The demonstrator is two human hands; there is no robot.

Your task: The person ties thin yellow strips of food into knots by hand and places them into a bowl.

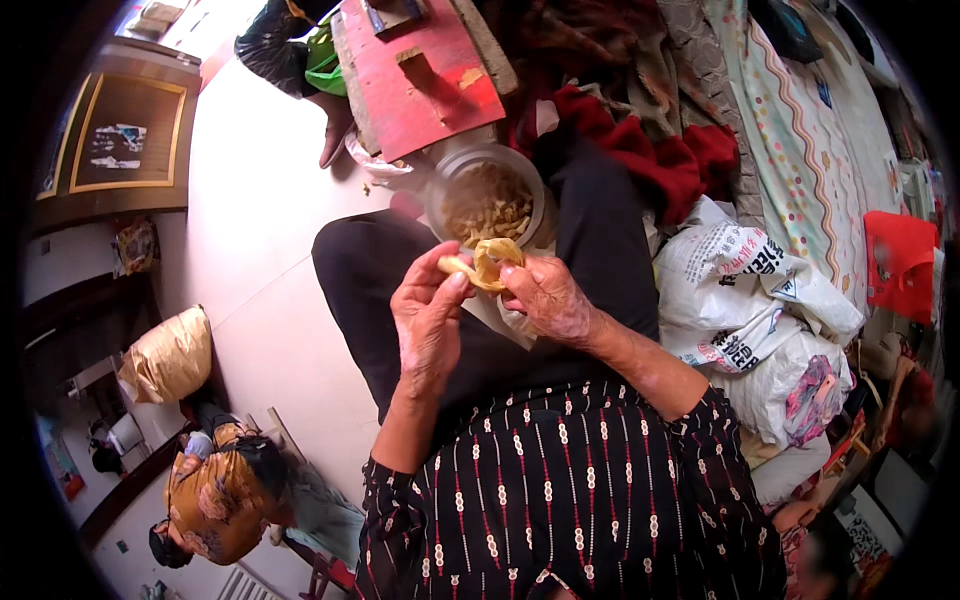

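Both my hands are raised over my lap and hold a soft-looking yellow looped strip [487,262], whose exact kind I cannot make out. My left hand [430,305] pinches its left end between thumb and fingers. On the right side of the loop, my right hand [548,298] grips it with thumb and forefinger. Just beyond the strip, between my knees, stands a round translucent tub [437,200]. Many yellow-brown pieces [490,205] lie inside it, and the strip partly overlaps its near rim.
Past the tub is a low bench with a red board [385,110] and a wooden block [415,70] on it. White woven sacks [730,270] sit at my right, near a bed with a patterned sheet [800,130]. Another person [225,490] is at the lower left.
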